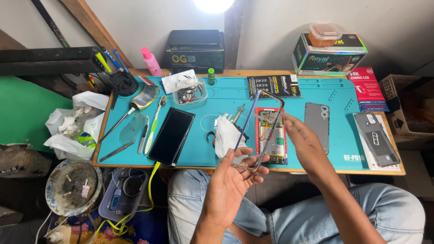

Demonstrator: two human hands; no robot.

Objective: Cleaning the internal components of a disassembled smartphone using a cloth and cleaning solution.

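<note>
Head view: black box behind teal mat; red packet right.

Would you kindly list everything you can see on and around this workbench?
Work mat: one, teal, covering the table.
Phone frame: one, thin, held above the mat.
Black phone: one, mat's left part.
Open phone: one, under the frame.
Back covers: two, grey, right.
White cloth: one, centre.
Pink bottle: one, back edge.
Boxes: two, against the wall.
Left hand: grip on the frame's lower end.
Right hand: open, beside the frame.
</note>
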